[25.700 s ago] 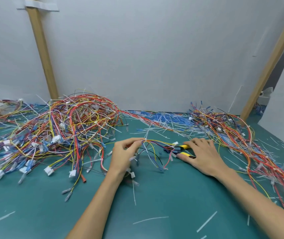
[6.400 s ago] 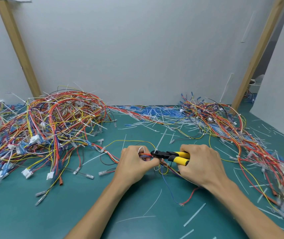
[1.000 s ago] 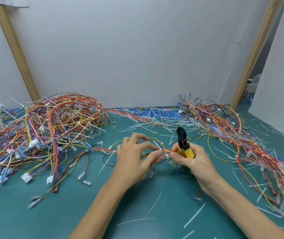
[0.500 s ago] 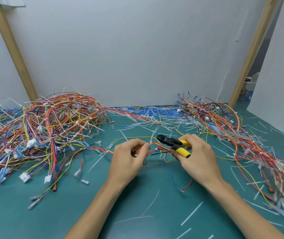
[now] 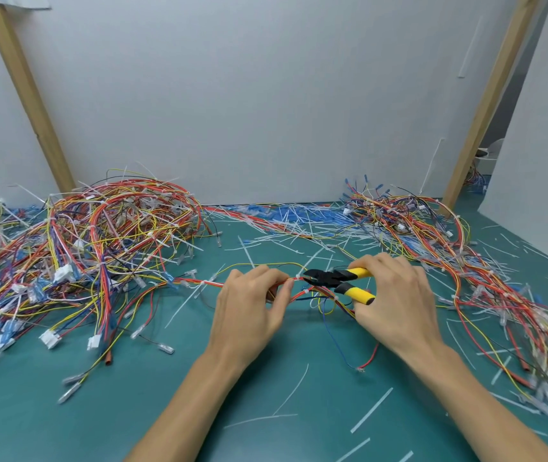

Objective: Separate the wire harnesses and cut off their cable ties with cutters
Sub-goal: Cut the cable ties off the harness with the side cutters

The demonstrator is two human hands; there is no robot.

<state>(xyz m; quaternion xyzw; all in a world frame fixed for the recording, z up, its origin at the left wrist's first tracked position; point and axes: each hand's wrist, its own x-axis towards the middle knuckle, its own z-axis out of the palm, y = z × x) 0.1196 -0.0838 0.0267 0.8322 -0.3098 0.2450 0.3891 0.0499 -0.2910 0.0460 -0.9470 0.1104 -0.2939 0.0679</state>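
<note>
Head view: pinched harness [image 5: 300, 294] in left hand [image 5: 249, 315] just above mat [image 5: 299, 388] centre, gripped yellow cutters [image 5: 329, 280] in right hand [image 5: 395, 301], black tips at white tie [image 5: 297, 276] on red wire, left pile [image 5: 99, 235] and right pile [image 5: 432, 235] lying alongside.

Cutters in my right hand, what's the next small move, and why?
Probably squeeze the cutters shut on the white tie: the right hand holds them with the tip at that tie, and the left hand pinches the red wires right beside it.
</note>
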